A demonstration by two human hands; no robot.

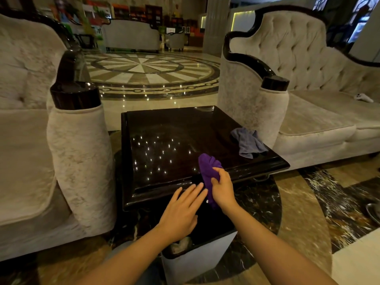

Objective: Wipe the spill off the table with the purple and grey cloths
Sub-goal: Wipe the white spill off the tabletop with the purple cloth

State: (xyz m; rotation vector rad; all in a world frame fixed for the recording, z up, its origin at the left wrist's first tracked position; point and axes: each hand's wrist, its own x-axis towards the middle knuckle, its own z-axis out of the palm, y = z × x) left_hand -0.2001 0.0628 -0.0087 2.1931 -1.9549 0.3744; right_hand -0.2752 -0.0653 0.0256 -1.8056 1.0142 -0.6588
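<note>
Dark, glossy square wooden table (164, 140) sits between two pale tufted velvet sofas with dark wooden trim, one at left (30, 120), one at right (318, 99). Tabletop reflects many small ceiling lights; no spill can be made out on the shiny surface.

Right hand (223, 187) is clenched around a bunched purple cloth (208, 169), at the table's near edge, right of centre. Upper part of the cloth rises above the fist and lies over the tabletop; a lower tail hangs down past the near rim, in front of the wrist.

Left hand (181, 212) is open, fingers (192, 192) extended and slightly spread, palm down, holding nothing. Its fingertips reach the table's near rim, just left of the purple cloth. Whether they touch the cloth cannot be told.

Crumpled grey cloth (247, 144) lies on the tabletop at the right edge, well apart from both hands, one corner drooping toward the rim.

Below the forearms, a white-sided bin with a dark rim (197, 262) stands on the marble floor, near side of the table. A small white object (363, 98) rests on the right sofa's seat cushion, far right.
</note>
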